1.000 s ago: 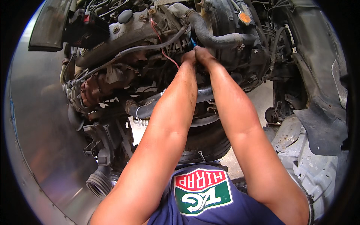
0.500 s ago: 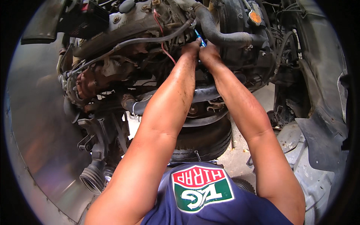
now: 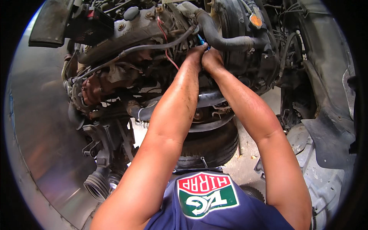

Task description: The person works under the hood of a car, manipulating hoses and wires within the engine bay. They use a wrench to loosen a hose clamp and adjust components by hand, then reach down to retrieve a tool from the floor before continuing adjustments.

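Observation:
Both my arms reach forward into an engine bay. My left hand [image 3: 197, 53] is closed, its thumb pressed along a slim, shiny blue piece [image 3: 201, 39] that sticks out beyond it. I cannot make out what kind of piece it is. Right beside it, my right hand [image 3: 212, 59] is curled at the same piece, most of its fingers hidden behind the hand itself. A thick black radiator hose [image 3: 214, 36] bends just above and to the right of my hands. The far end of the blue piece runs in among dark engine parts.
A red wire [image 3: 166, 48] and a thin black hose [image 3: 153, 43] cross the engine on the left. An orange-topped cap [image 3: 256, 21] sits at the far right. Below my forearms are a lower pipe [image 3: 210, 98] and a tire [image 3: 212, 147] with a small wrench [image 3: 204, 162] in front.
The view has shifted slightly, so the engine sits a little lower in it. Less of the blue piece shows now between my hands. My hands stay together at the same spot.

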{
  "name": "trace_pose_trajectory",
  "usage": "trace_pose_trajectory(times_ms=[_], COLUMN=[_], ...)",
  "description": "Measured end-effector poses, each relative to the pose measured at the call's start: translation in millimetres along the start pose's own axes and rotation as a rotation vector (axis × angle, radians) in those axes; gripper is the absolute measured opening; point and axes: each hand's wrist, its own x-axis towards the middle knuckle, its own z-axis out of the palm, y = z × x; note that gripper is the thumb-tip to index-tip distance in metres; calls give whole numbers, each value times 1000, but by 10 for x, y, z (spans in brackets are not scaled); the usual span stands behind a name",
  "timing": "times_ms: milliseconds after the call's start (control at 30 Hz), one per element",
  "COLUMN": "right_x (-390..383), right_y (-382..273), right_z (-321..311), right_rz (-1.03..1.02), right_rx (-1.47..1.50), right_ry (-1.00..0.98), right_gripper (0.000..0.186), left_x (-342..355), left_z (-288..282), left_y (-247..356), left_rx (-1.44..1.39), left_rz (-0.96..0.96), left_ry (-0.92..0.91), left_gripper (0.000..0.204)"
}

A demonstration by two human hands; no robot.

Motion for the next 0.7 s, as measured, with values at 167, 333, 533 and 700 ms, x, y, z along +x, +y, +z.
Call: trace_pose_trajectory(times_ms=[167, 333, 533, 700], right_x=[181, 161, 122, 7], right_y=[39, 127, 37, 51], right_z=[157, 224, 227, 111], right_rz=[58, -107, -177, -110], right_rx=[62, 252, 184, 105], right_ry=[30, 175, 342, 157], right_gripper=[51, 45, 41, 49], left_x=[144, 161, 13, -296], left_z=[-58, 4, 98, 76], left_y=[-5, 28, 120, 116], left_rx=[32, -271, -341, -248], left_rz=[57, 3, 27, -24], left_ry=[-1, -178, -335, -267], left_gripper=[42, 30, 39, 33])
